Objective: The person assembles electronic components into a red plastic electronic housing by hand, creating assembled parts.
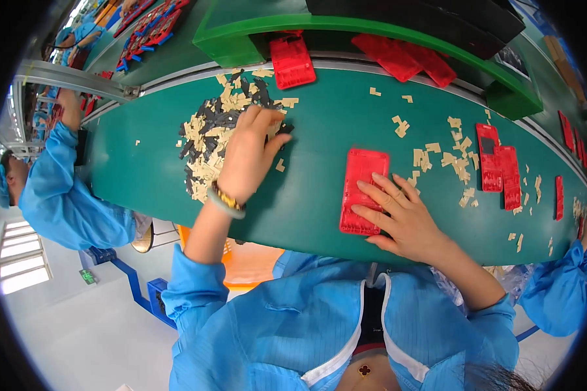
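A heap of small cream L-shaped pieces and dark grey pieces [205,140] is spread on the green table [313,130]. Over its right side is my left hand [249,153], thumb apart from the fingers, with nothing visible held between them. In front of me a red rectangular plastic shell [365,169] lies on the table. My right hand [404,218] rests on the shell's lower right part with fingers spread, covering some of it.
Loose cream pieces [460,166] are scattered on the right, beside more red shells [500,166]. Another red shell [292,62] lies at the back beside a green shelf frame [372,25]. Co-workers in blue sleeves sit at left [72,189] and right [554,287].
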Demonstrator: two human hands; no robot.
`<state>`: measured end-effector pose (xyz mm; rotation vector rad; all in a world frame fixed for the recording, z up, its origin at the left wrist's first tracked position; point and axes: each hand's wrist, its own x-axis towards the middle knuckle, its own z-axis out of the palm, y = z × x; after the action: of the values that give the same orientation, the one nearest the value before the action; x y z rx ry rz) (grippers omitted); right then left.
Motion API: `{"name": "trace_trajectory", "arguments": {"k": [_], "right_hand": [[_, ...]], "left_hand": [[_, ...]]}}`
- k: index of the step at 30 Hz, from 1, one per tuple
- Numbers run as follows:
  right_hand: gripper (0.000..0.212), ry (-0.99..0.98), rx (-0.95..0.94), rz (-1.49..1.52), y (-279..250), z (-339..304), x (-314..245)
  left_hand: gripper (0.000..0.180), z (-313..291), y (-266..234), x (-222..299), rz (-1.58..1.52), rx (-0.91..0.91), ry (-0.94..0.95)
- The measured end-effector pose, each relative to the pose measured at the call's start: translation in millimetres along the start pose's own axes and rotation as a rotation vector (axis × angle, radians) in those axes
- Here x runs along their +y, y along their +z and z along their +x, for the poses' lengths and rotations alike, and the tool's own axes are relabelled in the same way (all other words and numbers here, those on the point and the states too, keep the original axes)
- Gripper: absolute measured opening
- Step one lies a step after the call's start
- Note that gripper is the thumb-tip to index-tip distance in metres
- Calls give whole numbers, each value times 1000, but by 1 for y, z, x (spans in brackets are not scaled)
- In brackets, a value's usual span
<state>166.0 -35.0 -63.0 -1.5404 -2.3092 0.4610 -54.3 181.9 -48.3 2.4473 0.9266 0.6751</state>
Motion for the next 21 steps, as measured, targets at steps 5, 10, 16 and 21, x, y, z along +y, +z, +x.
{"name": "trace_trajectory", "arguments": {"k": [5,10,16,21], "right_hand": [[59,-49,-13,27,-3,-1,-2],[50,-85,29,23,-12,4,6],[30,379,228,1159,-11,98,11],[21,331,-10,1534,-11,134,18]], "left_hand": [[14,18,-9,-12,8,-202,-94],[11,16,-26,11,-274,-60,128],[22,-10,-5,23,-181,98,496],[23,-18,-6,21,-146,164,568]]}}
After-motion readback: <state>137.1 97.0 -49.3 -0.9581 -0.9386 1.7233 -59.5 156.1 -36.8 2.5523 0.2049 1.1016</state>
